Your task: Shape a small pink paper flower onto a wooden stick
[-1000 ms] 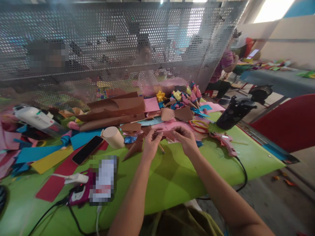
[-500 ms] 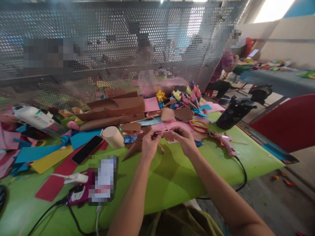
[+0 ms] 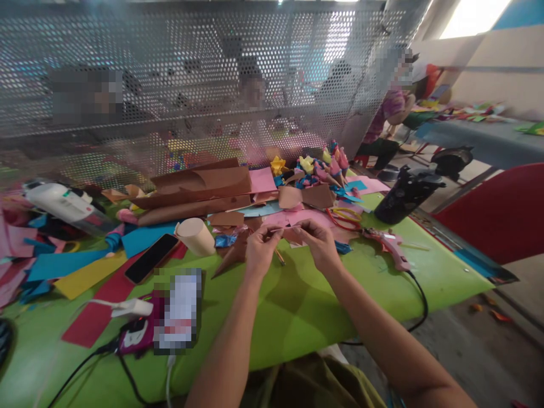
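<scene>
My left hand [image 3: 262,246] and my right hand [image 3: 317,241] are close together above the green table [image 3: 310,317]. Between their fingertips they pinch a small piece of pink paper [image 3: 289,230], seen nearly edge-on. Below it on the table lies a pencil [image 3: 280,256]. A brown paper cone [image 3: 232,255] rests just left of my left hand. Beyond both hands, pink paper sheets [image 3: 276,217] are spread out. Scissors [image 3: 346,217] with red and yellow handles lie past my right hand, and a pink glue gun [image 3: 393,247] is further right.
Rolled brown paper [image 3: 199,184] and several paper flowers [image 3: 323,165] line the back, before a perforated metal screen [image 3: 204,68]. A cream cup [image 3: 195,237], phone [image 3: 152,259], white bottle [image 3: 63,205] and cords are left. A black tumbler [image 3: 408,194] stands right. A person sits beyond.
Both hands keep their pinch on the pink paper, the fingertips a little closer together. Otherwise the view has only shifted slightly.
</scene>
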`<move>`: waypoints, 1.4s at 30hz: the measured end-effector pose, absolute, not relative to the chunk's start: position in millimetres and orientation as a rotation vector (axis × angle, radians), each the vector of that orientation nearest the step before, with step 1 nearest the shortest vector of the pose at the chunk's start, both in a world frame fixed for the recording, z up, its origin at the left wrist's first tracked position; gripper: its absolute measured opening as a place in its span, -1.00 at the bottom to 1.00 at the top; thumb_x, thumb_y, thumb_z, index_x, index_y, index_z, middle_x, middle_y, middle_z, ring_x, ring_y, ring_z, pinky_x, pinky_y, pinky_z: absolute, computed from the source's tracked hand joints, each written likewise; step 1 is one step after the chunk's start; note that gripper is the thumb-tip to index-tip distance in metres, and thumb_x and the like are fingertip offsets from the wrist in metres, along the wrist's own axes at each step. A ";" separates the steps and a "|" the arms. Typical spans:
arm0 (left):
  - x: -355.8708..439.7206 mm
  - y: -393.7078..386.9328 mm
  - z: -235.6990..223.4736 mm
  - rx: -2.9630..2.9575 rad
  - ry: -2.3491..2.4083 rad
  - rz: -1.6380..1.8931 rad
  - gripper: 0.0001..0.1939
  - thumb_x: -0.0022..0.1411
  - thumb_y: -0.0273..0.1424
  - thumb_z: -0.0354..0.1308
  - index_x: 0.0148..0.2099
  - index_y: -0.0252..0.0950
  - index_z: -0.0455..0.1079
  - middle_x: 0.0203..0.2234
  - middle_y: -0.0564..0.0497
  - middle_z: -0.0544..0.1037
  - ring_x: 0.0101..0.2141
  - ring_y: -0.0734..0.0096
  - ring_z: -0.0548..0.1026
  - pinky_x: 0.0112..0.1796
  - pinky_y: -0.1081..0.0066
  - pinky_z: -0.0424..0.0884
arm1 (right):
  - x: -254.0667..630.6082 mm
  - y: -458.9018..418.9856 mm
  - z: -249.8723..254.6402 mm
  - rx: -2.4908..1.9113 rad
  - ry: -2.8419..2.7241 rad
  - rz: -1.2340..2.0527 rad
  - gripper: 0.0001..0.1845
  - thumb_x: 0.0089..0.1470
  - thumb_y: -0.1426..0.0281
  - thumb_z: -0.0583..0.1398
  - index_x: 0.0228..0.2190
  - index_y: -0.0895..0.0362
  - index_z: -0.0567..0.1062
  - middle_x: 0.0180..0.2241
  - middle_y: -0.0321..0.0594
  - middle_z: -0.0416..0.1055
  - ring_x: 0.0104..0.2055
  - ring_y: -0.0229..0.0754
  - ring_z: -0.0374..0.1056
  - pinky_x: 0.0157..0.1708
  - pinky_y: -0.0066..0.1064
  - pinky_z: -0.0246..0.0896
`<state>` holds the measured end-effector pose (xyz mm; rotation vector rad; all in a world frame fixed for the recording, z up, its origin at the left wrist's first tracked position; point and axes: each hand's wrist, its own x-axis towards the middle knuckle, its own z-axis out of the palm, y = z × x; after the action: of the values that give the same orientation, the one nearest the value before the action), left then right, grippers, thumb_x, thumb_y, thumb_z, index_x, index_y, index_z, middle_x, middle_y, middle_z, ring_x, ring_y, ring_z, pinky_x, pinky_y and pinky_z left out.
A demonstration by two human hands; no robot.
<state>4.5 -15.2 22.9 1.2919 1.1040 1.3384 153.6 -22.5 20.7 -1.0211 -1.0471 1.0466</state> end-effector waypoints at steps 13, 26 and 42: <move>5.8 -16.6 26.8 1.256 1.063 1.352 -0.77 0.02 -0.26 0.34 -0.30 -0.29 0.51 -0.45 0.06 0.56 -0.44 0.48 0.44 -0.38 0.52 0.34 | 153.4 -24.9 19.3 -1.019 -1.115 1.006 -0.65 -0.14 0.07 0.37 -0.44 0.08 0.53 -0.45 -0.26 0.46 -0.40 -0.20 0.31 -0.37 -0.36 0.20; 0.5 -15.7 32.0 1.209 1.021 1.394 -0.69 0.02 -0.18 0.34 -0.28 -0.30 0.51 -0.43 0.04 0.56 -0.40 0.45 0.46 -0.32 0.48 0.40 | 143.8 -9.0 33.5 -0.984 -1.239 1.127 -0.55 -0.24 -0.02 0.39 -0.49 0.09 0.52 -0.57 -0.31 0.38 -0.50 -0.23 0.23 -0.50 -0.41 0.12; -0.1 -17.4 30.9 1.329 1.040 1.413 -0.78 0.10 -0.23 0.29 -0.30 -0.28 0.53 -0.42 0.01 0.59 -0.37 0.39 0.51 -0.30 0.45 0.40 | 149.4 -6.9 16.5 -0.971 -1.250 1.169 -0.65 -0.14 0.08 0.37 -0.44 0.09 0.52 -0.51 -0.31 0.41 -0.48 -0.25 0.21 -0.49 -0.42 0.07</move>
<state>-0.1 -17.4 30.9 1.3287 1.0399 1.4132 149.4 -6.9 16.5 -0.9706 -1.2495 1.1694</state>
